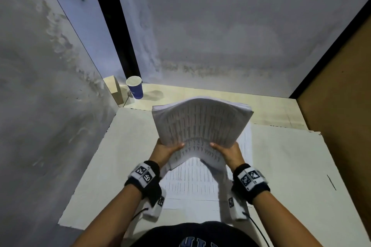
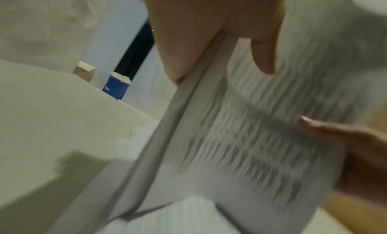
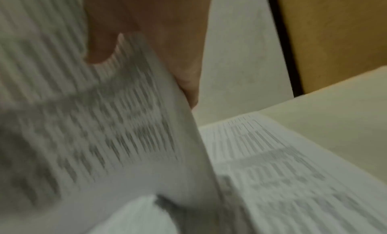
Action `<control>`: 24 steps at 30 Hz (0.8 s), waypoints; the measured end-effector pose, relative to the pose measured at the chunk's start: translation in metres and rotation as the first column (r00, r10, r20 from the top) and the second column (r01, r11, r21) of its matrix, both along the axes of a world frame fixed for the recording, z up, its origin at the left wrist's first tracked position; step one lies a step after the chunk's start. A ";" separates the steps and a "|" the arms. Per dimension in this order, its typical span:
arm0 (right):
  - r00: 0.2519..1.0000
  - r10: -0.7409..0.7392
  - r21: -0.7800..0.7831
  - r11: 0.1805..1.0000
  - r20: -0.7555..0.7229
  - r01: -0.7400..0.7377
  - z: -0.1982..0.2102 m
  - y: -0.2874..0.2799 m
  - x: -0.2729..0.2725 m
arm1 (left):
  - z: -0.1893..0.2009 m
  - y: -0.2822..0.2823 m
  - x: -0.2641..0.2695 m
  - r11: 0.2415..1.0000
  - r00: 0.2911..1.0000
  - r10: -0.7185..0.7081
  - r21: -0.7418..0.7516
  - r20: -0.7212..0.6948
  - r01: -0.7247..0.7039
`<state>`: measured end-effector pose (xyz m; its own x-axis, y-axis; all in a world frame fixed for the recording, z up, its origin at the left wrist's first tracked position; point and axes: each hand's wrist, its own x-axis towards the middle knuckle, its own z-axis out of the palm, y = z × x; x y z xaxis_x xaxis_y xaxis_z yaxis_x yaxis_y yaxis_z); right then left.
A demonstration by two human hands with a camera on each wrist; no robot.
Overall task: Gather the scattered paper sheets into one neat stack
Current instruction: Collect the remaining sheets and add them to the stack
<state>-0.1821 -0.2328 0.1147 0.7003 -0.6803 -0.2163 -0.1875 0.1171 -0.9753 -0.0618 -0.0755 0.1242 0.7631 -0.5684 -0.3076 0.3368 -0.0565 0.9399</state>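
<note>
A thick stack of printed paper sheets (image 1: pixel 200 120) is held up off the table, tilted and bowed in the middle. My left hand (image 1: pixel 167 151) grips its near left edge, thumb on top and fingers underneath. My right hand (image 1: pixel 227 151) grips the near right edge the same way. In the left wrist view the stack (image 2: pixel 240 138) shows its thick side edge under my left hand (image 2: pixel 209 38). The right wrist view shows the stack (image 3: pixel 104 130) blurred, with my right hand (image 3: pixel 146 38) around it. More printed sheets (image 1: pixel 192 178) lie flat on the table below.
A blue paper cup (image 1: pixel 135 87) and a small wooden block (image 1: pixel 115 89) stand at the table's far left corner. White walls close the left and back. A brown board (image 1: pixel 341 106) bounds the right. A large white sheet (image 1: pixel 291 166) covers the tabletop.
</note>
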 end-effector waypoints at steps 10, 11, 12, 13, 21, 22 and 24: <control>0.976 0.019 0.147 0.989 -0.217 0.014 -0.020 -0.047 -0.014 | -0.029 0.018 0.040 0.907 0.934 -0.224 0.410 0.279 0.095; 0.958 0.009 0.128 0.991 -0.288 0.029 -0.031 -0.057 -0.023 | -0.036 0.023 0.046 0.901 0.944 -0.186 0.430 0.274 0.052; 0.926 -0.038 0.071 0.995 -0.375 0.070 -0.041 -0.067 -0.032 | -0.041 0.029 0.051 0.885 0.947 -0.165 0.465 0.275 0.019; 0.869 -0.106 -0.003 0.993 -0.483 0.120 -0.051 -0.077 -0.043 | -0.048 0.036 0.053 0.871 0.954 -0.157 0.491 0.256 0.011; 0.614 -0.225 -0.090 0.966 -0.756 0.243 -0.079 -0.067 -0.046 | -0.079 0.051 0.055 0.805 0.970 -0.132 0.593 0.205 -0.016; 0.610 -0.195 -0.069 0.972 -0.768 0.223 -0.080 -0.059 -0.040 | -0.079 0.050 0.055 0.807 0.970 -0.131 0.591 0.206 -0.016; 0.618 -0.120 -0.012 0.984 -0.777 0.176 -0.083 -0.047 -0.029 | -0.079 0.049 0.055 0.809 0.970 -0.129 0.588 0.207 -0.018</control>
<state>-0.2110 -0.2797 0.0321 0.1476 -0.7258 -0.6719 -0.8426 0.2635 -0.4697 -0.0073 -0.0269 0.0457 0.8253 -0.3815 -0.4164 0.0987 -0.6286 0.7715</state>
